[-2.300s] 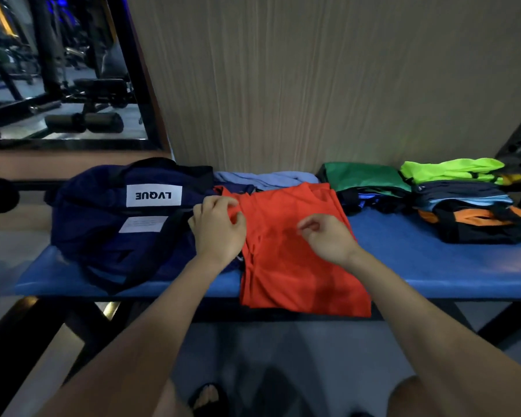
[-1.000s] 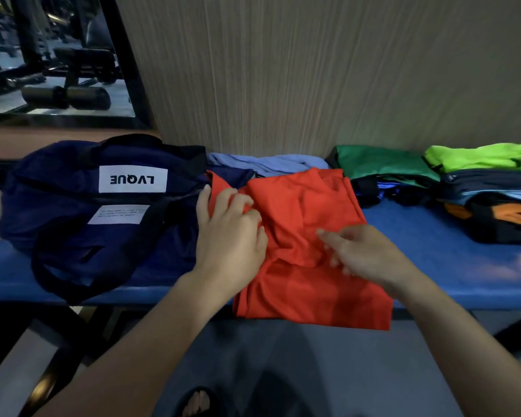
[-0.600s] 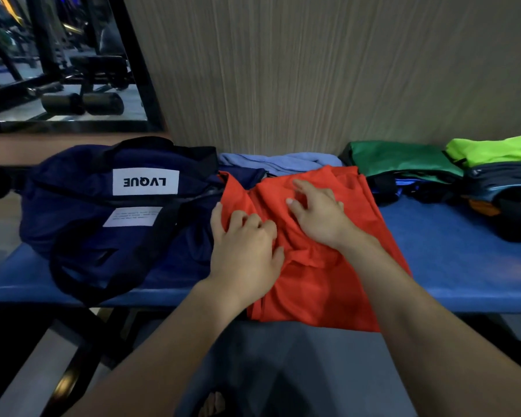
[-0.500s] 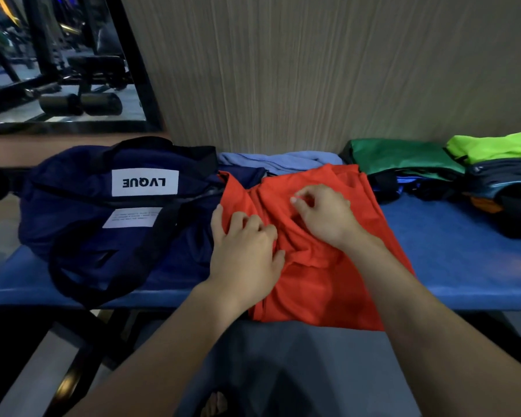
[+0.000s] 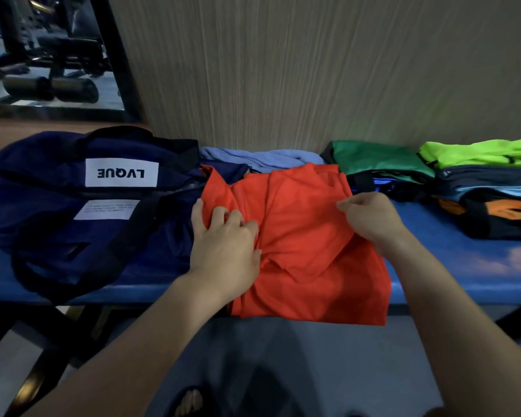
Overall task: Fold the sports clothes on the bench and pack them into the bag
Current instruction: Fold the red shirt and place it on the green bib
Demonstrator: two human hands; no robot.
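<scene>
Orange shirt (image 5: 307, 236): left hand (image 5: 223, 245) presses flat; right hand (image 5: 370, 218) pinches its edge.

We drew our right hand (image 5: 370, 219) back from the middle of the orange shirt (image 5: 301, 245), where its fingers had lain spread a moment before, out to the shirt's right edge, and there we pinched the cloth. A fold of the shirt came across with it and lay flatter over the middle. Our left hand (image 5: 223, 248) flattened somewhat on the shirt's left side, close by the navy bag (image 5: 73, 206).
</scene>
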